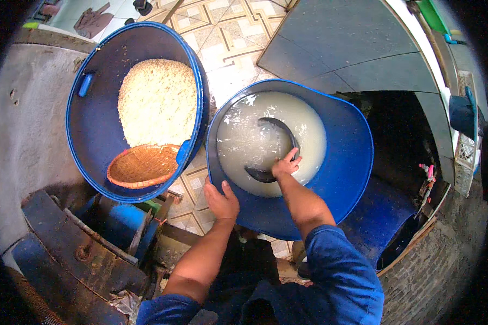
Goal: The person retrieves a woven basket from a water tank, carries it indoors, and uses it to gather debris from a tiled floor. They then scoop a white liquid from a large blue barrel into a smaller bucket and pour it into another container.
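Note:
In front of me stands a blue plastic tub (346, 162) with cloudy, whitish water (244, 124) in it. A dark, curved-rimmed bowl (283, 129) lies mostly under that water; only part of its rim shows, so its full shape is hidden. My right hand (286, 167) reaches into the tub and grips the near right part of this rim. At the tub's near left edge, my left hand (222, 203) holds the tub's rim, its thumb on the inner side and fingers toward the outside.
To the left, a second blue tub (95, 130) holds a heap of pale grains (157, 100) and a woven basket (141, 167). A grey slab (358, 43) stands beyond the water tub. A pink-handled tap (428, 172) is at the right. Patterned tiles (222, 32) cover the floor.

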{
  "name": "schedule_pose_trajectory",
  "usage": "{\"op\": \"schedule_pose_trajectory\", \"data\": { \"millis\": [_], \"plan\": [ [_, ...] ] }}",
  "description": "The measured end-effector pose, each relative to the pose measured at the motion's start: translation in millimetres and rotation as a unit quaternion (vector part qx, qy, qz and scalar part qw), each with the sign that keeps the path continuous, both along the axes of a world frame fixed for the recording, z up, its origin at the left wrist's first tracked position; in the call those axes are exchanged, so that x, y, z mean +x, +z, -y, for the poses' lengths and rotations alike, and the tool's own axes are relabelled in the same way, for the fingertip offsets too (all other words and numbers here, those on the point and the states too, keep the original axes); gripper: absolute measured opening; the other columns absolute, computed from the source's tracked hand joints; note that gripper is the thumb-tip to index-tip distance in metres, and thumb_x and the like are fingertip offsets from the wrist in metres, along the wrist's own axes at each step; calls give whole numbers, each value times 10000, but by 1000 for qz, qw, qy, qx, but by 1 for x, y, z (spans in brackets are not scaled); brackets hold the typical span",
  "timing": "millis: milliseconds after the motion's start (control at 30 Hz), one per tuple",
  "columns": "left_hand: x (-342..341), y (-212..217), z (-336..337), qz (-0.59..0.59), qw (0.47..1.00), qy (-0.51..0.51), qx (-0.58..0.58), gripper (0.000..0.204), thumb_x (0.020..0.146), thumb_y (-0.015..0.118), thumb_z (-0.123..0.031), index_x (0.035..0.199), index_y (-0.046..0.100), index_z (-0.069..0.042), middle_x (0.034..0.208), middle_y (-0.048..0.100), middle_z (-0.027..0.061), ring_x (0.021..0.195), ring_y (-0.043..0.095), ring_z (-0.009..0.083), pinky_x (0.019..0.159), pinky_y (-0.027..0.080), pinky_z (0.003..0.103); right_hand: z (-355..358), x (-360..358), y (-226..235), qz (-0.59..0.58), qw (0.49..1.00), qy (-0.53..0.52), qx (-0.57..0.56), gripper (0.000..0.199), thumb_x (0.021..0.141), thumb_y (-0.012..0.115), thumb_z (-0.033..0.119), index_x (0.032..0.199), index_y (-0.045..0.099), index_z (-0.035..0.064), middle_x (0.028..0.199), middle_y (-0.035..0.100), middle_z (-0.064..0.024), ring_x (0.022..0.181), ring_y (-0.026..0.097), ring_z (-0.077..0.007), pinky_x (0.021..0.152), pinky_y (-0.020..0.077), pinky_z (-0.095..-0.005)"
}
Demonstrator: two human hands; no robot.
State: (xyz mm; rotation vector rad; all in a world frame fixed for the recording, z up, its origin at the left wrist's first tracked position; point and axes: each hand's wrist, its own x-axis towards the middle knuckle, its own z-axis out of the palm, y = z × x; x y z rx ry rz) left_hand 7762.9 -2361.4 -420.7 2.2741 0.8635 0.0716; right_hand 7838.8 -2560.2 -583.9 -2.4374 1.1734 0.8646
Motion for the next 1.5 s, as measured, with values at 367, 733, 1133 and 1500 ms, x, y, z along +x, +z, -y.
{"op": "schedule_pose_trajectory", "data": {
  "millis": [367, 733, 1133, 1500],
  "plan": [
    [-1, -4, 2, 57, 998, 11, 11, 486, 956, 551, -226, 1328, 464, 74, 1185, 559, 300, 1110, 522, 485, 979, 399, 520, 12, -28, 81, 107, 967, 84, 217, 264, 938, 545, 280, 1069, 596, 58, 954, 674, -281, 880, 665, -442, 814, 506, -498],
    [-5, -20, -3, 40, 999, 6, 24, 498, 952, 557, -246, 1318, 450, 75, 1205, 553, 319, 1128, 518, 492, 1000, 397, 519, 68, -68, 337, 224, 854, -162, 441, 183, 978, 625, 228, 838, 595, 116, 723, 523, 39, 645, 479, -78, 610, 434, -276],
    [-32, 72, 5, 19, 954, -299, -2, 584, 1013, 482, -476, 1425, 457, -64, 1311, 570, 235, 1220, 507, 376, 993, 422, 514, 128, -234, 584, 369, 756, -182, 510, 205, 1009, 590, 223, 856, 564, 89, 747, 472, 73, 695, 430, -32, 604, 363, -237],
    [-152, 267, 178, -260, 652, -443, -558, 111, 958, 665, -158, 932, 557, -154, 793, 571, -77, 657, 479, 48, 608, 384, 210, 189, -429, 585, 555, 755, -177, 302, 232, 1000, 597, 189, 872, 637, -1, 735, 538, 7, 699, 485, -80, 612, 399, -293]
  ]
}}
